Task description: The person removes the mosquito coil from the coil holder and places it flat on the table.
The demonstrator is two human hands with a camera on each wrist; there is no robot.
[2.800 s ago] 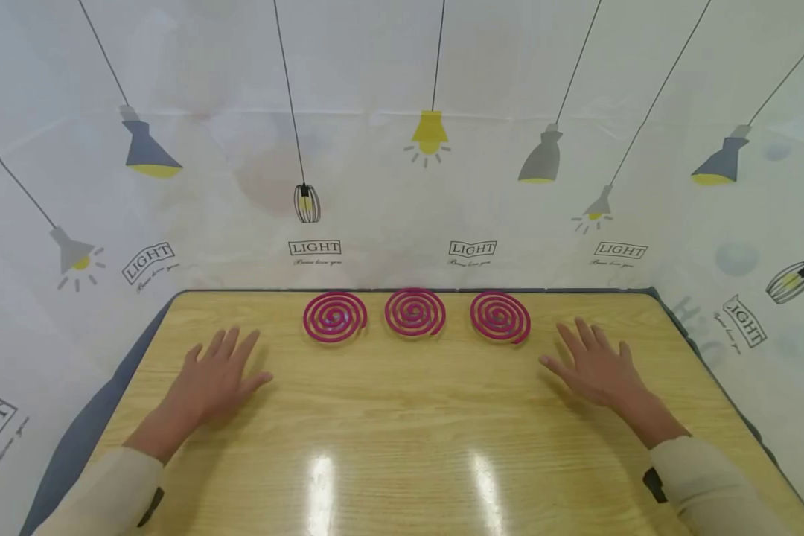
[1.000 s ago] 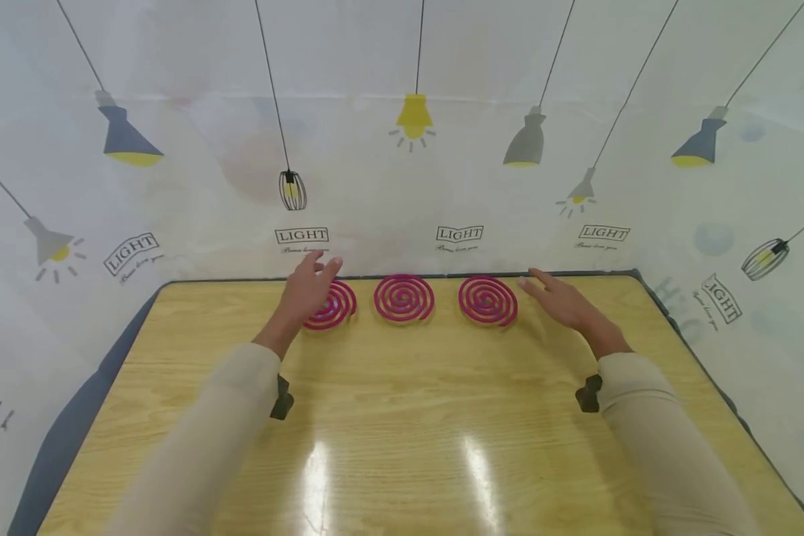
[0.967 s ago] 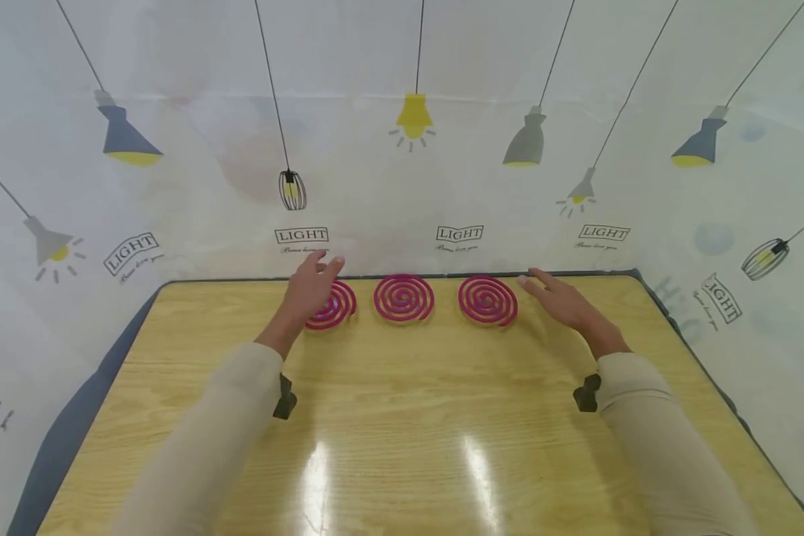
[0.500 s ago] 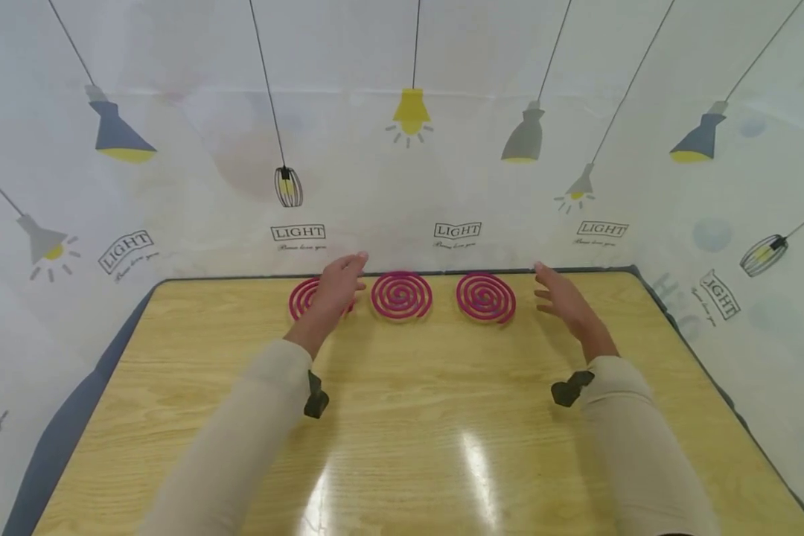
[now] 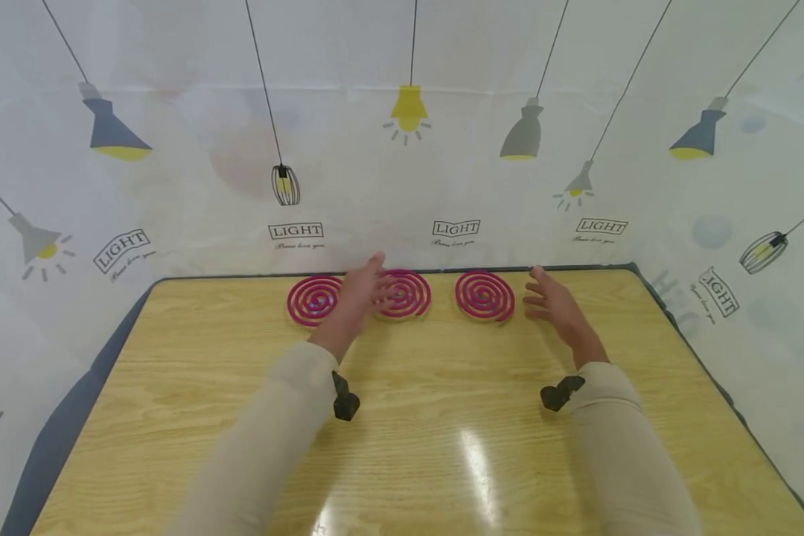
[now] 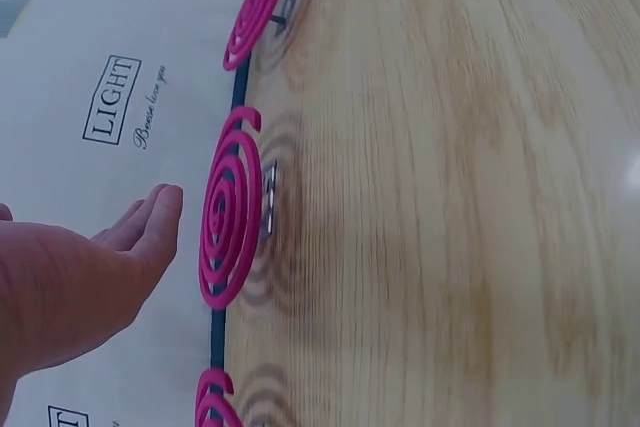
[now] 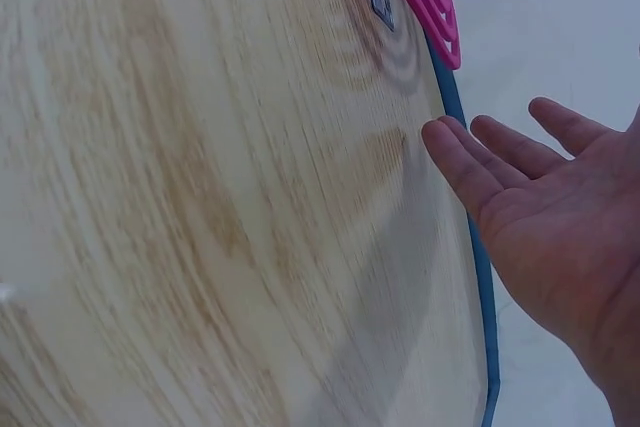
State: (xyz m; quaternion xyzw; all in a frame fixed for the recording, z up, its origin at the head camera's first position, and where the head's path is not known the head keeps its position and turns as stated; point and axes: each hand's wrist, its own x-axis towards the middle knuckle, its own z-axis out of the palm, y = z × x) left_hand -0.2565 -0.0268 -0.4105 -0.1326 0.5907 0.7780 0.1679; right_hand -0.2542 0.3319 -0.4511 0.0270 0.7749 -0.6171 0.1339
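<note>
**Middle mosquito coil just beside my loosely extended left hand; nothing gripped**

The middle mosquito coil, a magenta spiral, sits raised on a metal stand near the far edge of the wooden table. Head view: my left hand, blurred, overlaps the coil's left part. Left wrist view: a gap shows between my fingertips and the coil, so no contact. Left grip: fingers extended, holding nothing.

Left coil: on the other side of my left hand, its right edge covered by that hand in the head view. Right coil: between my two hands, nearer the right one. My right hand is just to the right of it, apart, fingers extended and separated; nothing held here either.

Surroundings: beige left sleeve and right sleeve, a black device at each wrist. Glare streaks the tabletop. Behind the table, a pale backdrop printed with hanging lamps and "LIGHT" signs.
</note>
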